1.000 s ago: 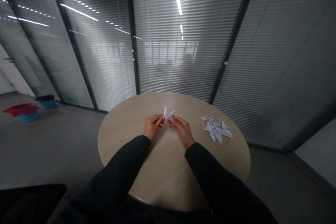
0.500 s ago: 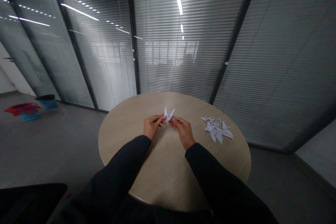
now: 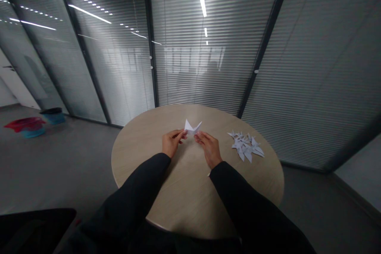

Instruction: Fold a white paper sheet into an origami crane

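Note:
Between my two hands, over the far half of the round table, is a white folded paper crane with two points spread upward. Its left side is pinched in the fingertips of my left hand. My right hand has its thumb and fingers closed on the right side of the paper. Fingers cover the lower parts of the folds. To the right, a pile of white folded paper cranes lies on the tabletop, several of them overlapping.
Glass partitions with blinds stand directly behind the table. On the floor at far left are a blue bin with a red liner and another blue bin with a dark liner. A dark object fills the lower left corner.
The paper's two upper points have spread wider apart, the right one tilting outward. My right hand has shifted slightly to the right; my left hand has barely moved.

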`<state>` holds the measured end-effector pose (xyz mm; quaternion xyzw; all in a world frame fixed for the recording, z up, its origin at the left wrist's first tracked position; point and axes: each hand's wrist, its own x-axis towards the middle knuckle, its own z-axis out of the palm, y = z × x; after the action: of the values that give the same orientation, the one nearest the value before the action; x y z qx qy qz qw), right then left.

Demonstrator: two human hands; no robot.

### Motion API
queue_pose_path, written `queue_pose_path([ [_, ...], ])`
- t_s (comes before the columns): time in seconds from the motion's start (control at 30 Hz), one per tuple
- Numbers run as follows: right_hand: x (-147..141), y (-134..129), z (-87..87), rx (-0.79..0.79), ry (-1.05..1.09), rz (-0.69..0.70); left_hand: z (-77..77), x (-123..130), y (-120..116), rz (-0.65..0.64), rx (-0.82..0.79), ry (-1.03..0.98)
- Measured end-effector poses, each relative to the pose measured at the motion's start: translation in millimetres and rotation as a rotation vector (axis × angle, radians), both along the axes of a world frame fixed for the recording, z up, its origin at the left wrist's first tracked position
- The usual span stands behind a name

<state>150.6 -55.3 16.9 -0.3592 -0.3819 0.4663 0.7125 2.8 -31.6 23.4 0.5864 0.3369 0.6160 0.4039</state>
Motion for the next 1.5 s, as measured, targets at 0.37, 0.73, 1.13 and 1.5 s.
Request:
queue_pose_path([
  [0.37, 2, 4, -1.6, -0.009, -0.051, -0.008, 2.6, -4, 4, 0.029, -0.015, 0.094],
  [0.73, 5, 6, -4.8, -0.027, -0.190, -0.051, -10.7, -7, 24, 0.247, 0.062, 0.218],
  [1.13, 16, 12, -9.4, -0.028, -0.295, -0.134, -8.5, -17, 27, 0.335, 0.091, 0.200],
  [1.5, 11, 0, -0.1, 0.390, -0.754, -0.233, -7.7, -11, 26, 0.305, 0.133, 0.332],
])
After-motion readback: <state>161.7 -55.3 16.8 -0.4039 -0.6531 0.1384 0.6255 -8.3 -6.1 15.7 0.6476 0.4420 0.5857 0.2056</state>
